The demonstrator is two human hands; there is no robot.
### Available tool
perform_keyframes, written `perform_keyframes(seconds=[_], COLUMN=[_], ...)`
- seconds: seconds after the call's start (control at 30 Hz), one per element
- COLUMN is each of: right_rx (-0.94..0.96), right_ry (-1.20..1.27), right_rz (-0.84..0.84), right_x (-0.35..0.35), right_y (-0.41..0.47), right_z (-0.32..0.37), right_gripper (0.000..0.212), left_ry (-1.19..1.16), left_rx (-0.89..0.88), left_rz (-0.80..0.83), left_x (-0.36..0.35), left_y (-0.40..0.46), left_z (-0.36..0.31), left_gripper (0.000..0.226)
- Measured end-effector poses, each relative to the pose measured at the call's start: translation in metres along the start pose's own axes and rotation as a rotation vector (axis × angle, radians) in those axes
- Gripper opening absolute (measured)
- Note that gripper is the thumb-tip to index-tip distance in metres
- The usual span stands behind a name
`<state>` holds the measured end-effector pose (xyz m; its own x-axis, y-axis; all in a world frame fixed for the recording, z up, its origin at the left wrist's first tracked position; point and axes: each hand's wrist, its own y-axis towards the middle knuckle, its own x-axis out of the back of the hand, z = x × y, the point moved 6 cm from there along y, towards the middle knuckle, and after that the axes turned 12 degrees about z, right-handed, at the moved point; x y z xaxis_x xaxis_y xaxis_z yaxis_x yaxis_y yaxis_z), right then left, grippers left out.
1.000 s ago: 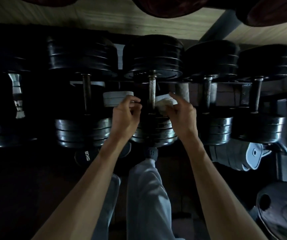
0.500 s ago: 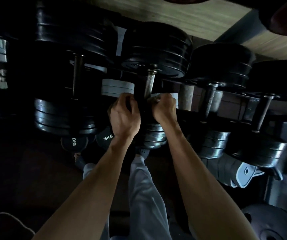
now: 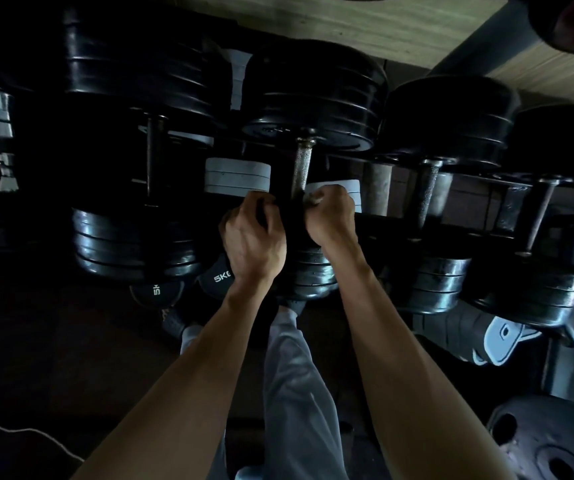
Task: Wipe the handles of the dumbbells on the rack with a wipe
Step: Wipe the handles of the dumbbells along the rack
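Observation:
Several black plate dumbbells lie side by side on a dark rack. The middle dumbbell has a knurled metal handle [image 3: 301, 168] with big black plates at its far end. My left hand [image 3: 252, 239] and my right hand [image 3: 329, 216] are both closed at the near end of this handle, one on each side. A scrap of white wipe [image 3: 311, 198] shows at my right fingers, pressed against the handle. What my left fingers hold is hidden. Neighbouring handles stand to the left [image 3: 154, 161] and right [image 3: 426, 194].
Grey plates [image 3: 237, 174] sit on a lower shelf behind my hands. Two small 5 kg weights [image 3: 214, 277] lie below the rack. Loose plates [image 3: 552, 445] lie on the floor at the lower right. My grey trouser leg [image 3: 296, 393] is below.
Both hands have closed in on the near end of the middle handle; the wipe, plainly seen a second ago, is now mostly hidden in my right hand. The view has shifted closer.

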<state>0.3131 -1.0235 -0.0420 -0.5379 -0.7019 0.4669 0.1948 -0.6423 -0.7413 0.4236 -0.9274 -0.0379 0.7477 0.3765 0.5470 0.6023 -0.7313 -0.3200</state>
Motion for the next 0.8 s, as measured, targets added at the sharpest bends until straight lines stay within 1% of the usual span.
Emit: perform_keyframes(seconds=[0.03, 0.1, 0.17, 0.27, 0.43, 0.53, 0.6, 0.7, 0.8], right_rx=[-0.02, -0.039, -0.026, 0.035, 0.006, 0.056, 0.076, 0.029, 0.03], right_ry=[0.013, 0.058, 0.034, -0.013, 0.078, 0.054, 0.084, 0.212, 0.215], right_rz=[0.002, 0.005, 0.011, -0.003, -0.084, -0.037, -0.016, -0.042, -0.032], right_x=[-0.001, -0.001, -0.002, -0.005, -0.003, -0.002, 0.0, 0.0, -0.001], right_y=[0.002, 0.006, 0.004, -0.001, 0.013, 0.005, 0.001, 0.013, 0.015], right_z=[-0.002, -0.001, -0.001, -0.001, -0.005, -0.006, -0.008, -0.01, -0.014], right_gripper=[0.036, 0.043, 0.038, 0.02, 0.02, 0.021, 0.021, 0.023, 0.023], left_ry=[0.0, -0.003, -0.008, -0.016, -0.007, -0.007, -0.009, -0.009, -0.005], left_rx=[0.0, 0.002, 0.004, 0.008, 0.019, 0.021, 0.028, 0.034, 0.025], left_rz=[0.0, 0.002, 0.001, 0.004, 0.013, 0.011, 0.007, 0.006, 0.012], left_x=[0.0, -0.001, 0.0, 0.0, 0.0, 0.0, 0.0, 0.0, 0.0], left_y=[0.0, 0.0, 0.0, 0.0, 0.001, 0.001, 0.001, 0.001, 0.001], left_z=[0.001, 0.001, 0.001, 0.002, 0.002, 0.003, 0.004, 0.003, 0.002], left_gripper=[0.03, 0.03, 0.028, 0.025, 0.026, 0.026, 0.027, 0.026, 0.025])
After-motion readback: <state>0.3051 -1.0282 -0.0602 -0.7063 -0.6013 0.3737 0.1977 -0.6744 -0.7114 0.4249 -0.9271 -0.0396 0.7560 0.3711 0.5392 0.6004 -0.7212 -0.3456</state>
